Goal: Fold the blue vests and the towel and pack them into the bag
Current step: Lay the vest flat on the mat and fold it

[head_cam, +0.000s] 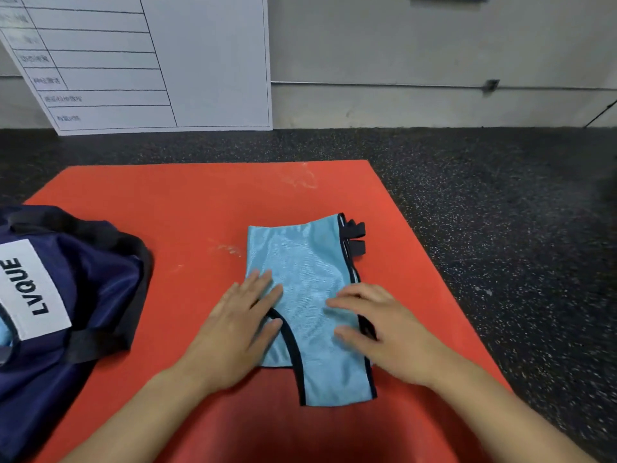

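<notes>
- A light blue mesh vest with black binding (307, 282) lay folded into a narrow panel on the orange-red foam mat (187, 202), right of the mat's middle, its long axis running away from the person.
- 2 short black straps (355, 237) stuck out from the vest's far right corner onto the mat.
- The left hand (240, 325) lay flat on the vest's near left edge, fingers straight and spread, pinching nothing; part of the palm sat on bare mat.
- The right hand (377, 325) pressed the vest's right side with fingers extended and nearly flat, gripping nothing. Its fingertips pointed toward the left hand, with blue mesh showing between the 2 hands.
- A navy blue fabric bag with black trim and a white "LVQUE" label (66, 295) sat slumped at the mat's left edge, well apart from the vest. A sliver of light blue showed at its near left; whether that was a packed vest could not be told.
- No towel was visible.
- The mat rested on a dark speckled floor (500, 195); a white board ruled with a table (133, 61) leaned on the wall beyond.
- Judged step: smoothing 1 vest after its lengthwise fold.
- Next move likely called for a crosswise fold, near end to far end, straps tucked in, then a carry left to the bag, whose mouth looked collapsed and may need opening.
</notes>
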{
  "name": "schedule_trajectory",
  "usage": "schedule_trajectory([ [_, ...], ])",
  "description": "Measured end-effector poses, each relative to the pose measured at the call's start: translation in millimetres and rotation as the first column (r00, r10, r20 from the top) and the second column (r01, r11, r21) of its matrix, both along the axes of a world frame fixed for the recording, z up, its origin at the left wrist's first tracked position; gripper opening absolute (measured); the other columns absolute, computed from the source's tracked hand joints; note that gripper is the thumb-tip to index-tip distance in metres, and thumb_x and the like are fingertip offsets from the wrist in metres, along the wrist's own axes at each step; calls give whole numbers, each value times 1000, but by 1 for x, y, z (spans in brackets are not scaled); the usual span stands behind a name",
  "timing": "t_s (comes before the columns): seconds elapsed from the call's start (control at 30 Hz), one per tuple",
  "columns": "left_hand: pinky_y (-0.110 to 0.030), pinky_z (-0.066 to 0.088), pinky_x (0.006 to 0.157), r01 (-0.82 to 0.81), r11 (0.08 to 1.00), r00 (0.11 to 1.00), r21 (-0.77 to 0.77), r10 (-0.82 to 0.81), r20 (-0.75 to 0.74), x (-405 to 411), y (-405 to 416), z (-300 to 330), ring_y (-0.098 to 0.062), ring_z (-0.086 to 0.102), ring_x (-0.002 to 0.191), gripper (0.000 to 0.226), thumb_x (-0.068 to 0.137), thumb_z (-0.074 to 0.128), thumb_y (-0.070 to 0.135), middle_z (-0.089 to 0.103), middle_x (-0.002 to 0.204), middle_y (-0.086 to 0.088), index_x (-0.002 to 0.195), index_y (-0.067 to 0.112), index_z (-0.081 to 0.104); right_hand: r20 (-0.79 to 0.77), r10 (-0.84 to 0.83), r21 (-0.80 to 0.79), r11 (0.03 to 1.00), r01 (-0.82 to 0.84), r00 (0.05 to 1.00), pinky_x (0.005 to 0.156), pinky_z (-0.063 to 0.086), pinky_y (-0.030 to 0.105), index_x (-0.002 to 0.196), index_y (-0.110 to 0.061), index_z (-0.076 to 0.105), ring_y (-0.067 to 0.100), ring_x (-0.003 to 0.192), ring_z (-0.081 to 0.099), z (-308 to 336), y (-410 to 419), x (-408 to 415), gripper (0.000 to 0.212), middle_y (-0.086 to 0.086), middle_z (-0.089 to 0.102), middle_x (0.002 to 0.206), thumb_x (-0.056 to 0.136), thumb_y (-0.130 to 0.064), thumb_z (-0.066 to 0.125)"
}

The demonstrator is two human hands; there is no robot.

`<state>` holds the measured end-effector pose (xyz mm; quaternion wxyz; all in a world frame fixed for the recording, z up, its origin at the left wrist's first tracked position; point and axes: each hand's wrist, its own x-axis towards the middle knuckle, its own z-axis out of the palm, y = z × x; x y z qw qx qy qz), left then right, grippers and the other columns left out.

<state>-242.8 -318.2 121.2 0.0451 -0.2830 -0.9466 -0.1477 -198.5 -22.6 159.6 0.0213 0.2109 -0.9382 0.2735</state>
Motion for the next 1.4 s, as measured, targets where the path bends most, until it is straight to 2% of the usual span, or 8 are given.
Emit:
schedule_trajectory([
  [0.2, -33, 2, 124, 256, 961, 967, -104, -254, 35, 26, 1, -10, -5, -5, 155, 59, 108, 16, 50, 3, 170, 10, 162, 26, 15, 107, 209, 112, 969, -220, 972, 128, 4, 33, 156, -38, 36, -3, 154, 0, -29, -10, 26, 64, -18, 15, 168, 98, -53, 58],
  [0.4, -24, 0, 124, 309, 949, 949, -69, -303, 89, 27, -29, -2, 2, -2, 153, 57, 106, 22, 55, 4, 167, 22, 161, 38, 17, 166, 231, 32, 970, -239, 959, 127, 8, 29, 150, -44, 44, -1, 154, 8, -24, 20, 31, 72, -23, 21, 165, 86, -61, 73],
  [0.67, -14, 33, 113, 213, 967, 977, 143, -209, -42, 22, -43, -3, 8, 39, 139, 39, 100, 48, 52, 57, 142, 20, 128, 34, 68, -64, 154, -5, 988, -154, 986, 106, 46, 41, 114, -39, 75, 1, 133, 51, -30, 12, 15, 31, -25, 60, 136, 88, -57, 73],
  [0.83, -24, 49, 96, 215, 969, 974, 120, -203, -104, 23, -36, 9, 0, 62, 118, 29, 99, 51, 47, 71, 119, 19, 108, 31, 73, 30, 192, 90, 977, -194, 981, 97, 45, 37, 108, -36, 72, -5, 113, 57, -10, 0, 3, 23, -27, 64, 116, 95, -53, 65],
  [0.97, -30, 49, 71, 189, 964, 970, 189, -213, 115, 19, -38, 37, -1, 59, 76, 25, 99, 55, 47, 66, 83, 13, 93, 27, 68, 365, 301, -207, 949, -238, 881, 79, 50, 36, 101, -14, 71, -2, 86, 59, 28, -5, -10, 23, -6, 69, 89, 98, -36, 68],
  [1.03, -33, 43, 63, 68, 924, 932, 375, -193, 307, 12, -37, 41, -1, 48, 63, 23, 98, 62, 38, 57, 67, 9, 81, 21, 65, 369, 268, -339, 930, -140, 890, 58, 34, 36, 86, -1, 60, 10, 67, 41, 34, -11, -21, 38, 4, 44, 70, 97, -37, 68],
  [1.27, -32, 51, 59, -454, 678, 759, 577, -44, 649, -2, -27, 22, -12, 55, 65, 29, 98, 60, 47, 56, 68, 3, 94, 20, 70, 526, -268, -312, 822, 477, 807, 80, 47, 29, 101, -23, 70, 4, 77, 62, -3, -39, -61, 24, -7, 70, 90, 88, -41, 78],
  [1.4, -25, 52, 68, -403, 654, 722, 640, -203, 662, 3, -35, 32, -8, 58, 74, 27, 96, 50, 44, 58, 80, 4, 114, 35, 69, 625, -111, -409, 797, 445, 773, 92, 40, 17, 131, -50, 59, -16, 114, 52, 27, -24, -46, 39, -34, 55, 133, 94, -62, 55],
])
